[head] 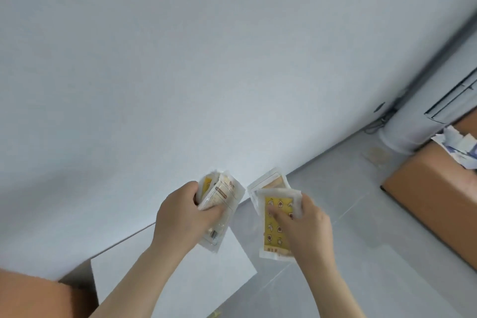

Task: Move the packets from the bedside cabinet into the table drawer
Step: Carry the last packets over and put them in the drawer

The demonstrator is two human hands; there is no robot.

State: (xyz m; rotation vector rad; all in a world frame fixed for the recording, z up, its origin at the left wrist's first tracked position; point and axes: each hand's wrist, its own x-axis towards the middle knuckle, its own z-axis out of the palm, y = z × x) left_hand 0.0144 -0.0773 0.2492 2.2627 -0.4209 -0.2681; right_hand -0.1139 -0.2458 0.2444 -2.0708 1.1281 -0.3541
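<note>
My left hand [180, 217] grips a bunch of clear-edged packets [219, 199], one with a yellow print and one beige, held upright in front of the white wall. My right hand [307, 227] holds two more packets: a yellow patterned packet [277, 235] in front and a beige packet [268, 183] behind it. The thumb lies across the yellow one. Both hands are held out over a white cabinet top [165, 276]. No drawer is in view.
A plain white wall [180, 59] fills most of the view. Grey tiled floor [335, 214] lies to the right. A brown cardboard box [433, 188] with papers stands at the right, beside a white cylindrical appliance [402, 131] with cables.
</note>
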